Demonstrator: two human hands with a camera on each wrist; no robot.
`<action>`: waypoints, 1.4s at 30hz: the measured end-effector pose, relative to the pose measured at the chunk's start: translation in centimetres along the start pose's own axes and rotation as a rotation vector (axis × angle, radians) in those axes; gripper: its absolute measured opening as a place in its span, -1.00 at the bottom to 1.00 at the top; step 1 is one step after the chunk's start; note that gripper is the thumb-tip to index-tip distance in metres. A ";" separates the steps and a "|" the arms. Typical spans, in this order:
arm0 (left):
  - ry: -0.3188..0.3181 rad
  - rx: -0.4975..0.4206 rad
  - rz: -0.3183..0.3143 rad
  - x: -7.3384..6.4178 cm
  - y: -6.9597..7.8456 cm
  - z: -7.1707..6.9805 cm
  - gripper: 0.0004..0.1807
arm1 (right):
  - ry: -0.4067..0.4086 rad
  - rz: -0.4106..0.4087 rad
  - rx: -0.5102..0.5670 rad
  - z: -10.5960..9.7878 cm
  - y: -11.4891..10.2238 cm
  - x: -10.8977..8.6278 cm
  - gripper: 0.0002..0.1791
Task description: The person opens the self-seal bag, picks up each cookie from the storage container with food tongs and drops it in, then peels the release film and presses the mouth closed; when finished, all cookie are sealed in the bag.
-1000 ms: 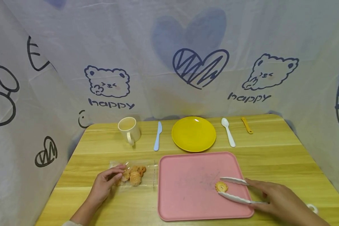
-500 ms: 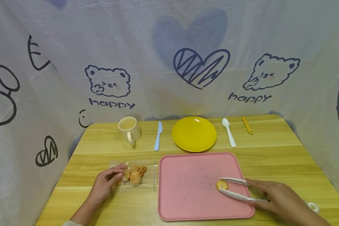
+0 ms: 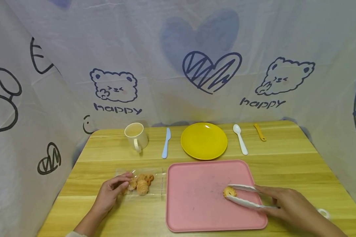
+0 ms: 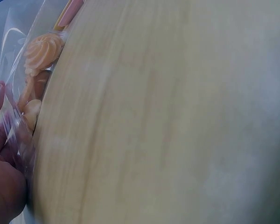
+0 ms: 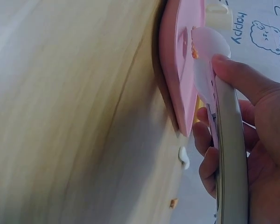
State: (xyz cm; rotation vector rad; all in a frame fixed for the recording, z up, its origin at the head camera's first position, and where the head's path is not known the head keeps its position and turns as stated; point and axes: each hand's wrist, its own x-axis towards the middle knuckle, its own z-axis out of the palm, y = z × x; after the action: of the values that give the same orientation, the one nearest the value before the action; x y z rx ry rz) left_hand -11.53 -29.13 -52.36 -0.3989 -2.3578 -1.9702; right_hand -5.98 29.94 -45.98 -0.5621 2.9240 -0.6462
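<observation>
My right hand [image 3: 287, 200] grips a pair of white-tipped tongs [image 3: 244, 202], seen along the handle in the right wrist view. A round cookie [image 3: 228, 192] with a ridged edge sits between the tong tips, over the right part of the pink tray [image 3: 192, 210]. Whether it touches the tray I cannot tell. My left hand [image 3: 111, 191] holds the left end of a clear plastic bag [image 3: 157, 187], thumb and fingers pinching the film. Inside lie several cookies [image 3: 141, 186], one of them a swirled cookie [image 4: 44, 51] in the left wrist view.
Behind the tray stand a cream mug [image 3: 136, 136], a light blue knife [image 3: 166, 143], a yellow plate [image 3: 203, 141], a white spoon [image 3: 240, 140] and a small yellow-orange handle-like piece [image 3: 259, 132]. A white ring [image 3: 324, 214] shows beside my right wrist. Patterned cloth [image 3: 172, 98] hangs behind.
The tong tips have come together on the cookie from either side. Tongs, cookie and right hand have since shifted slightly left and away from me. My left hand has stayed still.
</observation>
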 end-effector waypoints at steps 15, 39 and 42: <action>0.014 0.014 -0.022 0.0 0.4 0.1 -0.79 | 0.051 -0.170 0.016 0.6 -1.8 3.0 -0.32; 0.007 0.038 -0.044 0.0 0.4 0.1 -0.79 | -0.017 -0.311 0.025 3.7 -9.1 12.2 -0.28; 0.008 0.033 -0.044 0.0 0.4 0.1 -0.79 | -0.037 -0.302 0.031 4.1 -10.2 13.3 -0.28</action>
State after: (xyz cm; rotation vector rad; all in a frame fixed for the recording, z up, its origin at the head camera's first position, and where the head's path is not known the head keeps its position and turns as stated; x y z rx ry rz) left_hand -11.41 -28.95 -52.03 -0.3400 -2.4105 -1.9445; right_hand -14.24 14.82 -45.56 -1.0120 2.8129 -0.6999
